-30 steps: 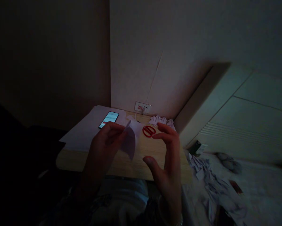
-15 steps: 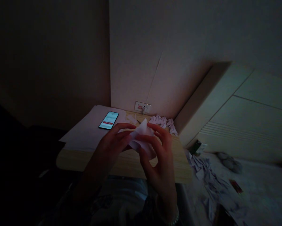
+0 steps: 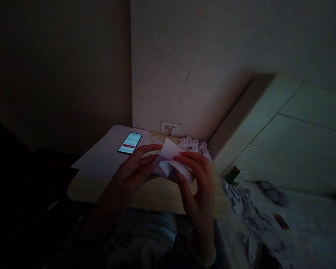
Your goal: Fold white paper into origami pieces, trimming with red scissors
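Observation:
Both of my hands hold a folded sheet of white paper [image 3: 170, 150] a little above the wooden table. Its flaps stand partly apart, with one corner pointing up. My left hand [image 3: 135, 166] is closed on the paper's left side, its fingertips partly hidden behind the folds. My right hand [image 3: 198, 179] pinches the right side, with the thumb below and the fingers over the upper edge. A bracelet [image 3: 204, 261] circles the right wrist.
A lit phone [image 3: 130, 143] lies on a stack of white paper [image 3: 96, 158] on the wooden table [image 3: 162, 196]. Several folded paper pieces [image 3: 194, 144] stand at the back by a wall socket [image 3: 170, 127]. More folded paper [image 3: 240, 201] lies on the bed to the right.
My right hand has shifted slightly right, and the paper's folds have spread wider. The left hand stays nearly in place, still holding the paper.

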Action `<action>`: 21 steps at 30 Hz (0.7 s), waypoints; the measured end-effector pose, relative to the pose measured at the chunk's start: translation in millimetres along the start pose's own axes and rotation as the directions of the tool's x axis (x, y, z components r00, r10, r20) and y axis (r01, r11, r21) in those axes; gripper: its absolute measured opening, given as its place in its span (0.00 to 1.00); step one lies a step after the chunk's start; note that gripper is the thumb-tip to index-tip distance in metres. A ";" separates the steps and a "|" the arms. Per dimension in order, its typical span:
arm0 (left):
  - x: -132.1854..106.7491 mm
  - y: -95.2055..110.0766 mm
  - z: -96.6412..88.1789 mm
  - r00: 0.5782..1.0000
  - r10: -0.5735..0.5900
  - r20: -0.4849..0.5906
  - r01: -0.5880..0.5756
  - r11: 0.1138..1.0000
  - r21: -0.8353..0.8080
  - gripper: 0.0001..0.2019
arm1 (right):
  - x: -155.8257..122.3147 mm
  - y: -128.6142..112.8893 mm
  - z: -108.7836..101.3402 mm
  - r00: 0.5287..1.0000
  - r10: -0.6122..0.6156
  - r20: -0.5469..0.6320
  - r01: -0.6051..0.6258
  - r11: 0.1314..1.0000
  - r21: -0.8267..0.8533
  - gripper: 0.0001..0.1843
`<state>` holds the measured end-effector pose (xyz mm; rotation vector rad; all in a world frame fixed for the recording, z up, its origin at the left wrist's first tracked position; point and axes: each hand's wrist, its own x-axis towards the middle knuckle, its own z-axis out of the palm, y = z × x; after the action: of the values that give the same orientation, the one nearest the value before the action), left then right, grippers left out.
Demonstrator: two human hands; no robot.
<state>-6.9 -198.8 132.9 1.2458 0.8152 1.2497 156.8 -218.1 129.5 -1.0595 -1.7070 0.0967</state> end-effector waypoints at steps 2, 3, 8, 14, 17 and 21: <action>-1.4 3.4 2.6 1.000 -0.022 -0.019 0.022 0.999 -0.028 0.16 | 0.6 -0.5 0.7 1.000 0.012 -0.029 -0.012 1.000 0.004 0.10; -1.7 4.3 3.8 0.999 -0.032 -0.034 0.030 0.998 -0.052 0.16 | 0.7 -0.5 1.2 0.999 0.022 -0.035 -0.021 1.000 0.003 0.11; 1.2 -0.8 2.6 0.999 -0.029 -0.038 0.027 0.998 -0.065 0.17 | -0.4 1.7 2.2 0.998 0.048 -0.031 -0.048 0.999 -0.003 0.11; 3.0 -5.2 -2.6 0.989 0.067 -0.132 -0.049 0.990 0.134 0.21 | -0.2 6.1 -0.7 0.999 0.022 -0.042 -0.024 0.999 -0.039 0.11; 1.4 -1.7 -1.8 0.985 0.119 -0.128 -0.085 0.965 0.247 0.18 | 1.2 6.1 -0.1 0.998 0.015 -0.069 -0.018 0.999 -0.045 0.10; 1.1 1.2 0.2 0.990 0.130 -0.060 -0.107 0.949 0.297 0.12 | 2.2 2.2 3.3 0.997 0.026 -0.070 -0.030 0.999 -0.043 0.13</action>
<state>-6.8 -197.9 134.2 1.5093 1.0238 1.3140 155.3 -213.9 128.4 -1.1072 -1.6386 0.0398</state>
